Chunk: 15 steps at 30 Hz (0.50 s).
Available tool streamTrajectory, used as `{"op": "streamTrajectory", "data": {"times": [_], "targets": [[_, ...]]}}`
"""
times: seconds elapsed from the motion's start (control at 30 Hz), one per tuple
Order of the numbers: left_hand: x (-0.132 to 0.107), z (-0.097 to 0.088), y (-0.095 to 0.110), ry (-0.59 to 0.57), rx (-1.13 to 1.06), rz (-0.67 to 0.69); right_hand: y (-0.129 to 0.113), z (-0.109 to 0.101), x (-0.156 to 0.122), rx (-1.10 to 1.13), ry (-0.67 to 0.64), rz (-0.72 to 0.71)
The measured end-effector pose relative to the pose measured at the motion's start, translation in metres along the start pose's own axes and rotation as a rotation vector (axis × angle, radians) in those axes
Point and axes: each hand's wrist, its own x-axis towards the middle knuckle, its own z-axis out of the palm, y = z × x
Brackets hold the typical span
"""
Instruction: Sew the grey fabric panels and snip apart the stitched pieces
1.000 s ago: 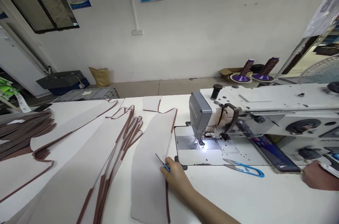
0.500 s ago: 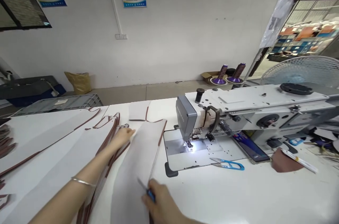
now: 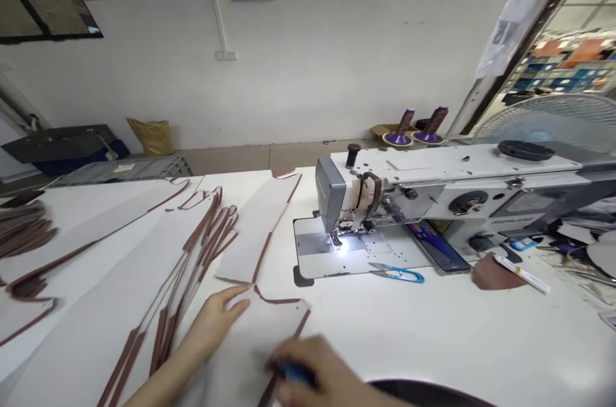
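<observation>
My left hand (image 3: pixel 219 320) grips the near white panel (image 3: pixel 269 317) by its far left corner, thumb and fingers closed at the edge. This panel has brown edging. Its far end meets another white panel (image 3: pixel 255 233), which lies beyond it, also with brown along its right side. My right hand (image 3: pixel 322 372) is closed around blue-handled snips (image 3: pixel 296 372) over the near panel's right edge; motion blurs the tool and hides its blades. Left of my left hand lies a fanned stack of brown-edged strips (image 3: pixel 192 266).
A sewing machine (image 3: pixel 375 195) with its lamp lit stands to the right. Other blue snips (image 3: pixel 397 272), a phone (image 3: pixel 440 246) and a brown scrap with a white-handled tool (image 3: pixel 498 272) lie near it. More brown-edged panels (image 3: pixel 96 278) cover the left of the table.
Both hands have come nearer to me. The linked panels have shifted, so another panel's end now lies under my hands. The snips stay in my right hand, and the view has tilted downward.
</observation>
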Motion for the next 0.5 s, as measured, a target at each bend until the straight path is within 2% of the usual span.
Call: {"op": "streamTrajectory", "data": {"times": [0.03, 0.07, 0.1, 0.17, 0.23, 0.33, 0.5], "targets": [[-0.019, 0.000, -0.006, 0.040, 0.067, 0.029, 0.004, -0.013, 0.004, -0.006, 0.099, 0.027], [-0.037, 0.001, -0.010, 0.072, 0.128, 0.082, 0.009, -0.024, 0.009, -0.015, 0.129, 0.077], [-0.053, 0.003, -0.012, 0.106, 0.180, 0.152, 0.014, -0.032, 0.016, -0.032, 0.106, 0.125], [-0.080, 0.008, -0.009, 0.197, 0.262, 0.298, 0.023, -0.042, 0.029, 0.007, -0.011, 0.219], [-0.096, 0.013, -0.003, 0.285, 0.299, 0.402, 0.029, -0.043, 0.040, 0.102, -0.165, 0.288], [-0.104, 0.015, 0.002, 0.275, 0.287, 0.501, 0.031, -0.040, 0.046, 0.220, -0.333, 0.320], [-0.099, 0.012, -0.005, 0.174, 0.272, 0.588, 0.027, -0.041, 0.047, 0.317, -0.421, 0.323]]}}
